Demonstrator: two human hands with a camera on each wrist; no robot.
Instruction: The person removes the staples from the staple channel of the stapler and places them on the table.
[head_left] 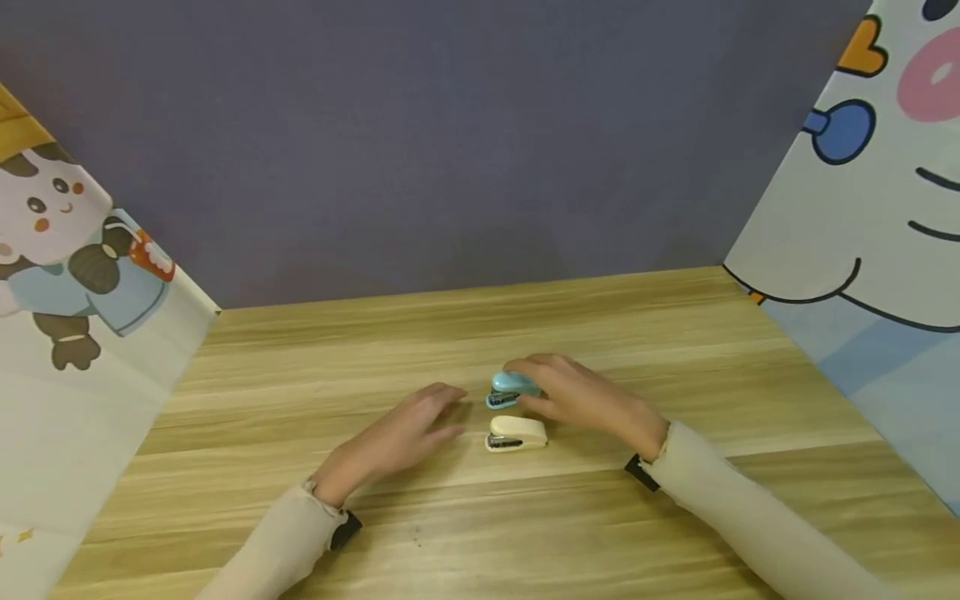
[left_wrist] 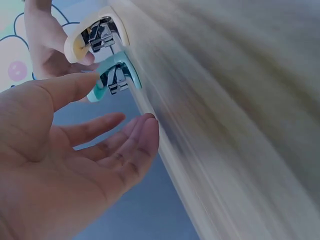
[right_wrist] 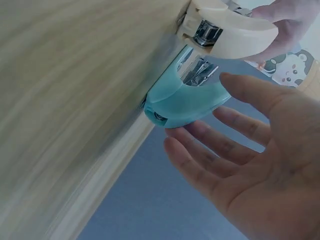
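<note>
A light-blue stapler (head_left: 507, 390) sits on the wooden table, its metal front facing left. My right hand (head_left: 581, 396) is at its right end, thumb on the near side and fingers over the far side. In the right wrist view those fingers are loosely spread beside the blue stapler (right_wrist: 185, 102); firm contact is not clear. Nearer to me lies a cream stapler (head_left: 517, 433), parallel to the blue one and untouched. To the left of both, my left hand (head_left: 405, 433) hovers with relaxed fingers and holds nothing.
The wooden table (head_left: 300, 533) runs back to a grey-purple panel (head_left: 465, 150). Printed cartoon panels stand along the left (head_left: 82, 275) and right (head_left: 862, 208) sides. Each wrist has a dark strap piece at the sleeve cuff.
</note>
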